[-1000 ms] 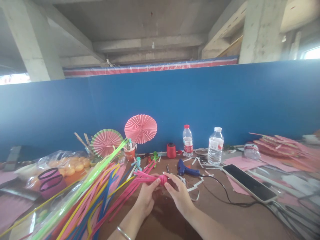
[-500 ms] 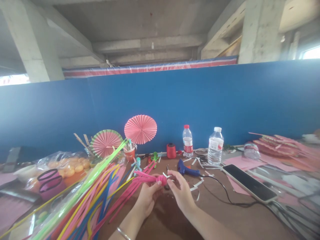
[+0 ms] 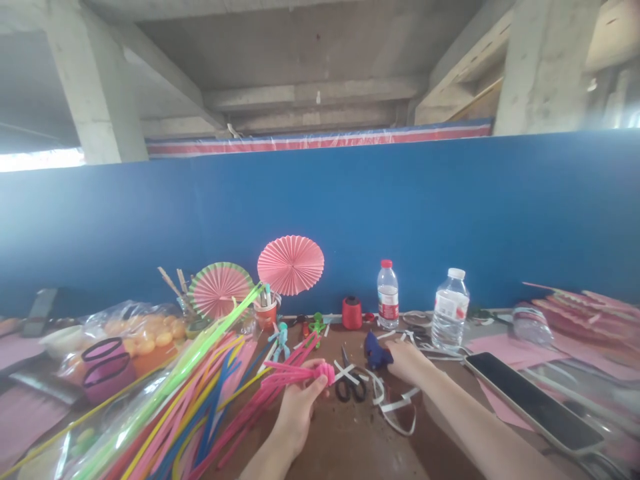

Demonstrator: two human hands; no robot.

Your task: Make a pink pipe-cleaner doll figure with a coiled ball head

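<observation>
Pinched in my left hand (image 3: 303, 393) is a bundle of pink pipe cleaners (image 3: 326, 372), its wound, knobby end pointing right and the loose stems trailing left. My right hand (image 3: 401, 357) has its fingers closed around the handle of a blue hot glue gun (image 3: 376, 351), which lies on the table; the fingertips are partly hidden. Between the two hands lie black-handled scissors (image 3: 350, 383), with white paper strips (image 3: 395, 405) across and beside them.
Long multicoloured pipe cleaners (image 3: 200, 400) spread over the left side. Behind stand pink paper fans (image 3: 291, 265), a red thread spool (image 3: 352, 313) and two water bottles (image 3: 450, 313). A phone (image 3: 535, 400) lies at the right. A blue partition (image 3: 350, 207) bounds the back.
My right hand has left the pink bundle and moved right to the glue gun. The left hand still holds the bundle. The scissors now show fully, and the view has shifted slightly.
</observation>
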